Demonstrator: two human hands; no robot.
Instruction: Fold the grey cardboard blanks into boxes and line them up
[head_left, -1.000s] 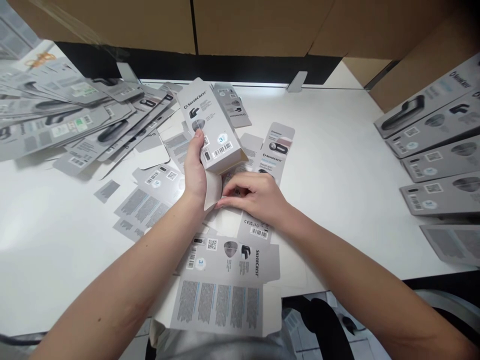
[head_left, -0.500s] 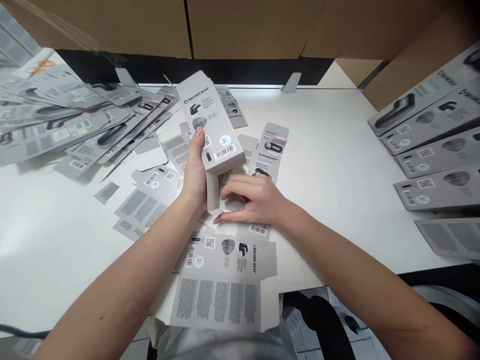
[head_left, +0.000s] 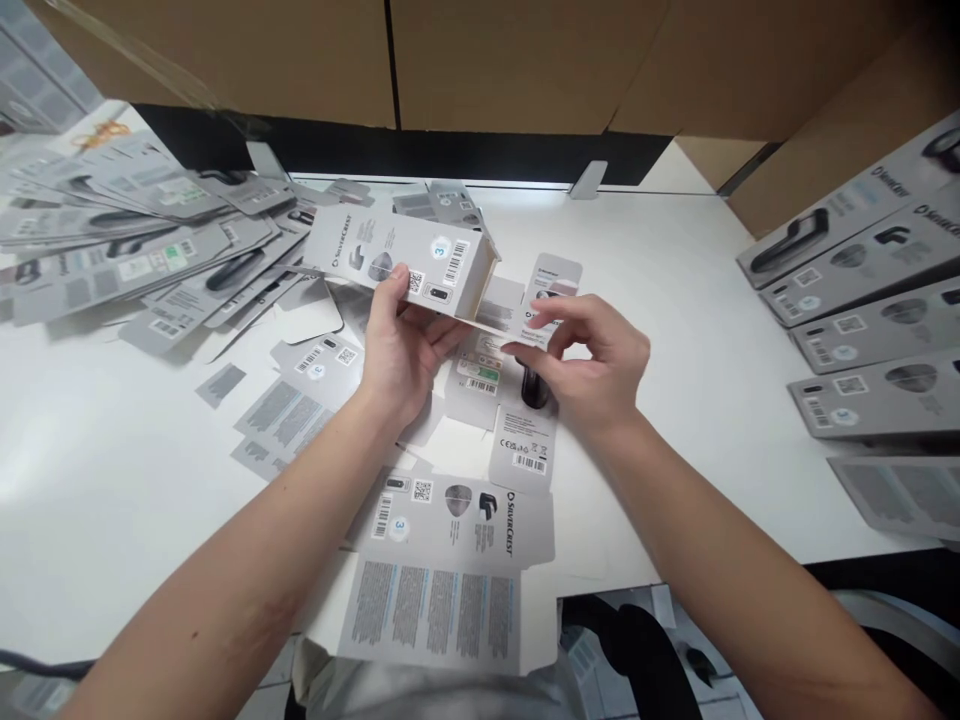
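Cardboard box, grey and folded into shape, lies on its side in your left hand, thumb on its printed face and fingers closed beneath it, above the middle of the white table. Your right hand sits just at 3 o'clock of the box's open end, fingers narrowed in a pinch on the box's loose flap. Flat unfolded cartons lie at 6 o'clock under your wrists, a fanned heap of flat cartons spreads at 10 o'clock, and finished boxes are stacked at 3 o'clock. Brown shipping cartons stand at 12 o'clock.
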